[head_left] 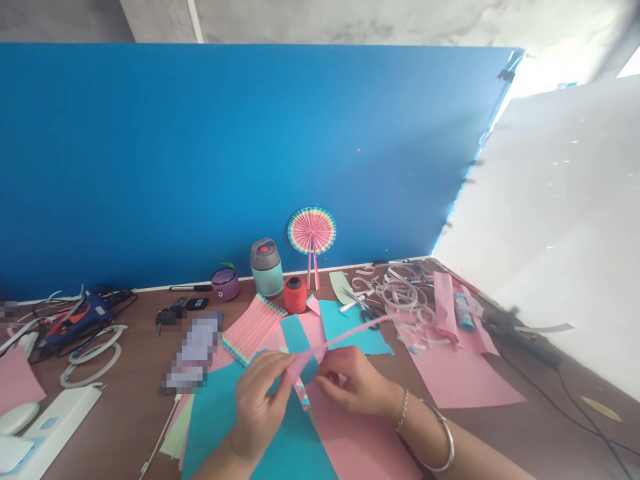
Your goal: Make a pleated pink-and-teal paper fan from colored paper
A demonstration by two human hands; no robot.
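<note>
Blue partition [240, 147] is taking up most of the view from where I'm standing, with a brown wooden desk [125, 427] running along below it. Big turquoise sheet [215, 407] and a pink sheet [365, 433] are lying side by side on the desk, right under the crafter's hands. Left hand [263, 390] is pinching a pink paper strip between thumb and fingers, so that grip's basically closed. Right hand [353, 380] is hovering just beside it, fingers curling in and thumb sitting close to the index; honestly can't tell if it's holding anything. Behind them, a pleated pink piece [255, 330] is lying with striped edges, and a round pleated fan [311, 231] is standing near a mint flask [269, 280]. Now the pink paper strip [345, 335] itself: pale, thin, looking wider at the pinched end and tapering as it's slanting up past the right hand, over the papers. Tiny striped scrap [303, 395] is poking out just below the left fingertips; can't tell whether it's attached.
</note>
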